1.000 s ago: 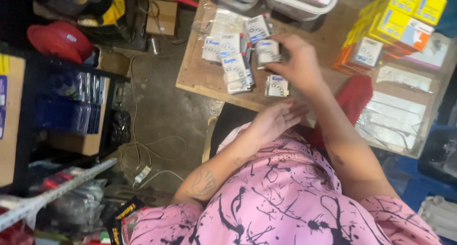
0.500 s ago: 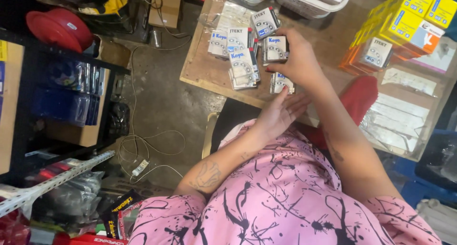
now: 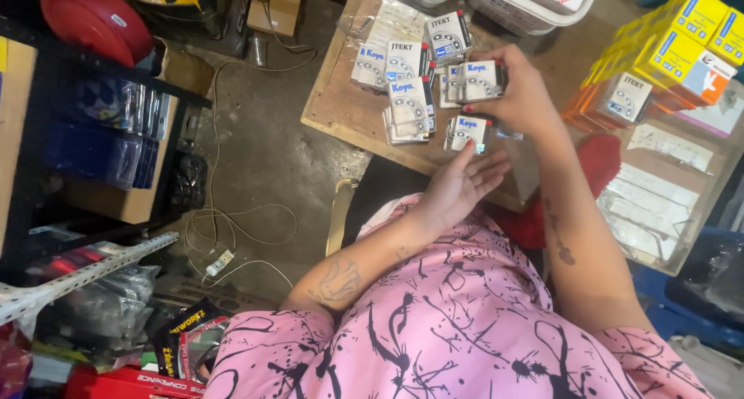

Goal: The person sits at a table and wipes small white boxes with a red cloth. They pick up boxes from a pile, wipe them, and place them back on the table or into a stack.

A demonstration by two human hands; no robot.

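My right hand (image 3: 523, 97) grips a small white box with a bearing picture (image 3: 474, 80) and holds it over a wooden table (image 3: 345, 112). My left hand (image 3: 457, 184) lies open near the table's front edge, fingertips just below another small white box (image 3: 467, 132). Several more such boxes (image 3: 408, 103) stand in stacks further left on the table.
Yellow and orange cartons (image 3: 682, 39) are piled at the right beside flat clear packets (image 3: 647, 205). White baskets (image 3: 535, 4) sit at the table's far edge. A black shelf (image 3: 101, 135) with packaged goods and a red round lid (image 3: 97, 19) stand left; cables cross the concrete floor (image 3: 256, 159).
My right hand has lifted a small box off the table and brought it in above the front box. My left hand has shifted slightly towards the table edge.
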